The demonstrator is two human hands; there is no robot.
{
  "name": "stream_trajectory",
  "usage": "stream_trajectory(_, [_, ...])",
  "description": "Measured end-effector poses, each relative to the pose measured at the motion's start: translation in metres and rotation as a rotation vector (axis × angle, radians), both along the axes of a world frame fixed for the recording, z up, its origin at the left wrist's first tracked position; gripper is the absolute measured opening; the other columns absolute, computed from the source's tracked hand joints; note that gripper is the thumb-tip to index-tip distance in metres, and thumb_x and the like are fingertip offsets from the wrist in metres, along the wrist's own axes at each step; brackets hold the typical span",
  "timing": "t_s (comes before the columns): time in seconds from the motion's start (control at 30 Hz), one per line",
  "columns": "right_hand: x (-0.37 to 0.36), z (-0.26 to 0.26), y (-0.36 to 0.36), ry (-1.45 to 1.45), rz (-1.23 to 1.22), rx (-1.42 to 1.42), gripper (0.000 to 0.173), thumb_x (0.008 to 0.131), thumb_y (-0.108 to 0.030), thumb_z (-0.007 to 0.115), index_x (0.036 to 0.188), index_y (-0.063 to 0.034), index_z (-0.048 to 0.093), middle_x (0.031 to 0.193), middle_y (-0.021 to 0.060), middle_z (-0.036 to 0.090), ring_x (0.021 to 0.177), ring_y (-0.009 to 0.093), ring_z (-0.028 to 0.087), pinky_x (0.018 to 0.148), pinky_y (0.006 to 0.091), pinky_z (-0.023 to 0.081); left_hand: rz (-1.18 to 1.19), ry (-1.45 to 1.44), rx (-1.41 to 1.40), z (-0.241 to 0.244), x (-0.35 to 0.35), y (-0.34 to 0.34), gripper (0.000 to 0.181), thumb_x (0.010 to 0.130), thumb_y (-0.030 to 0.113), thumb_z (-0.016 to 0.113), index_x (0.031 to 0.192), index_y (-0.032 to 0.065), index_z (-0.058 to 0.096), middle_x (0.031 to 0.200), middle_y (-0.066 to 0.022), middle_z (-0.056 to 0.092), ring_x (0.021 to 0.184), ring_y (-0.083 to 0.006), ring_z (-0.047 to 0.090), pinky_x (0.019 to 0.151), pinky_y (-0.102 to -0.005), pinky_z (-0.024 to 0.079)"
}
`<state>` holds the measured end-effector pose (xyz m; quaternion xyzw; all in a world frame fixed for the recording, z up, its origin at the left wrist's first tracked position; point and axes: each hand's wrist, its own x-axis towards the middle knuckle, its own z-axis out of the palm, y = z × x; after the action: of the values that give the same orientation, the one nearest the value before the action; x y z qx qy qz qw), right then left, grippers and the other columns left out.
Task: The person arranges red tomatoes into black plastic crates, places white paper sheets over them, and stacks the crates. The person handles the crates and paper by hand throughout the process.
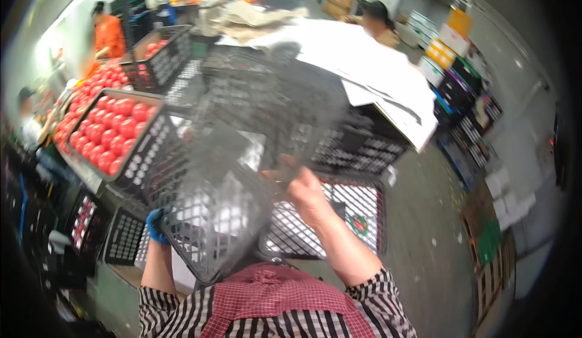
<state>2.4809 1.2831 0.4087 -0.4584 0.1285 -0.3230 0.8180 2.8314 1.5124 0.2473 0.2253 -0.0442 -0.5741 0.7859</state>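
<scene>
My left hand (157, 226), in a blue glove, grips the near left edge of a black plastic crate (213, 233), which is blurred and tilted before me. My right hand (302, 188), bare, is at the far right side of this crate, its fingers curled around a dark, blurred edge; which part it grips is hard to tell. Below my right forearm lies another black slatted crate (379, 210) with white material and a round printed mark showing through. To the left stands a black crate of red tomatoes (107, 131) in rows.
Stacked black crates (359, 147) stand ahead, with white sheets (386, 79) on top. Loose tomatoes (97, 81) and another crate (168, 60) lie at the far left. Several people work beyond, one in orange (109, 33). Boxes (441, 51) and a wooden pallet (489, 279) are at right.
</scene>
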Motion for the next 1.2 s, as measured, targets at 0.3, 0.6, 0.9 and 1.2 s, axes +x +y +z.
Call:
stream_trajectory(0.3, [-0.014,-0.036,0.039,-0.079,0.05,-0.047,0.075,0.082,-0.001,0.061,0.145,-0.003,0.021,0.136,0.0233,0.045,0.121,0.034,0.051,0.093,0.0487,0.049,-0.066,-0.634,0.619,0.061,0.077,-0.007,0.028,0.083,0.028,0.068,0.103,0.0094,0.062,0.078,-0.0018,0.062,0.073,-0.0175,0.06,0.066,-0.0333,0.05])
stream_trajectory(0.6, [-0.082,-0.091,0.083,-0.138,-0.018,0.147,0.076,0.088,0.006,0.053,0.149,-0.014,0.013,0.14,0.0179,0.043,0.113,0.034,0.058,0.098,0.0452,0.045,0.3,-2.191,0.23,0.201,-0.058,-0.2,0.051,0.082,0.029,0.068,0.125,0.0046,0.054,0.116,-0.0176,0.058,0.108,-0.0333,0.057,0.093,-0.0379,0.045])
stream_trajectory(0.9, [-0.136,-0.097,0.098,-0.153,-0.137,0.195,0.074,0.087,0.007,0.05,0.149,-0.0081,0.015,0.139,0.017,0.045,0.113,0.035,0.058,0.096,0.0459,0.048,0.372,-2.633,-0.409,0.266,-0.246,-0.388,0.081,0.073,0.036,0.075,0.142,0.0157,0.037,0.141,-0.0199,0.038,0.129,-0.0383,0.038,0.106,-0.0457,0.035])
stream_trajectory(1.2, [-0.18,-0.121,0.112,-0.328,-0.235,0.291,0.068,0.086,0.009,0.051,0.147,-0.0043,0.023,0.14,0.0137,0.045,0.117,0.038,0.054,0.103,0.0512,0.04,0.455,-2.885,-0.411,0.247,-0.381,-0.447,0.083,0.074,0.032,0.072,0.145,0.0168,0.032,0.139,-0.0209,0.04,0.128,-0.0383,0.04,0.106,-0.0495,0.034])
